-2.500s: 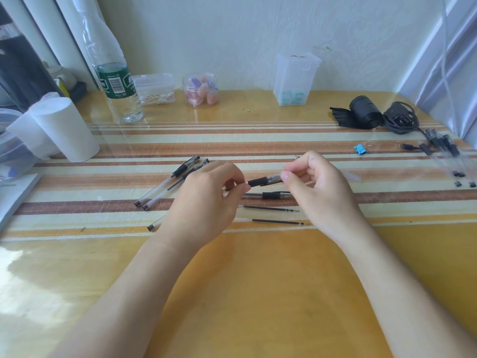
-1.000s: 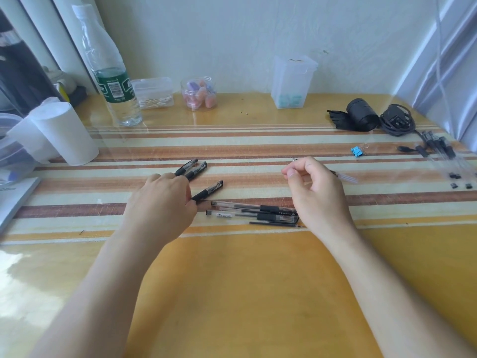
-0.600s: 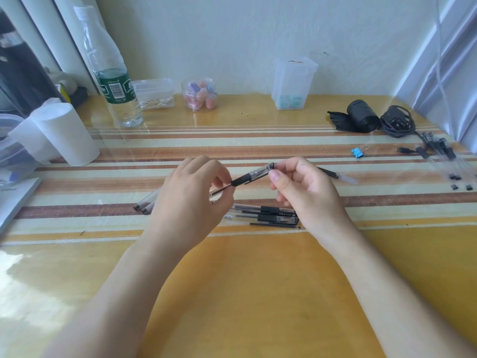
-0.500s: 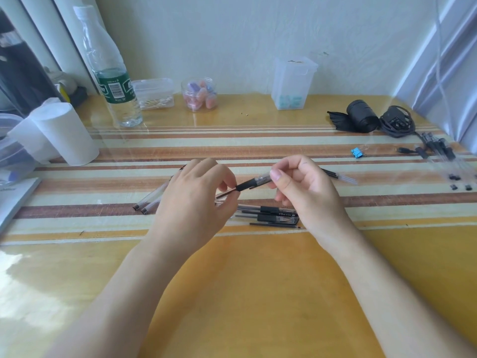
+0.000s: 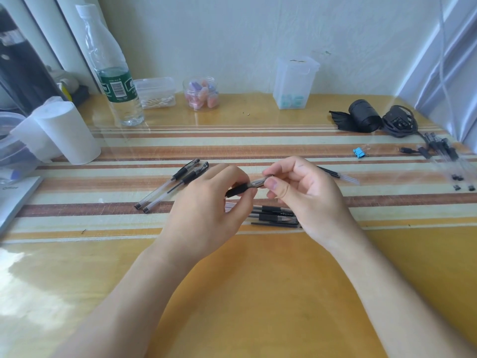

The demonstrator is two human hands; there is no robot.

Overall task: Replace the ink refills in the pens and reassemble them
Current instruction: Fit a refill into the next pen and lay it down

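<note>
Above the striped mat, my left hand (image 5: 206, 210) and my right hand (image 5: 304, 197) both grip one clear pen with a black grip (image 5: 247, 186). The left fingers pinch its black grip end, and the right thumb and fingers close on its clear tip end. My right hand also holds a thin refill (image 5: 335, 174) that sticks out behind it to the right. Two assembled pens (image 5: 173, 186) lie to the left. Loose pen parts and refills (image 5: 273, 215) lie on the mat under my hands.
A water bottle (image 5: 113, 81), a paper roll (image 5: 68, 133), a cotton-swab box (image 5: 156, 93) and a jar of erasers (image 5: 201, 93) stand at the back left. A clear box (image 5: 294, 82) stands at the back centre. Black cables (image 5: 397, 122), a blue clip (image 5: 359, 152) and more pen parts (image 5: 449, 161) lie right.
My left hand picked a pen up from the mat and brought it to my right hand. Both hands have closed in on it, and less of the pen shows between them.
</note>
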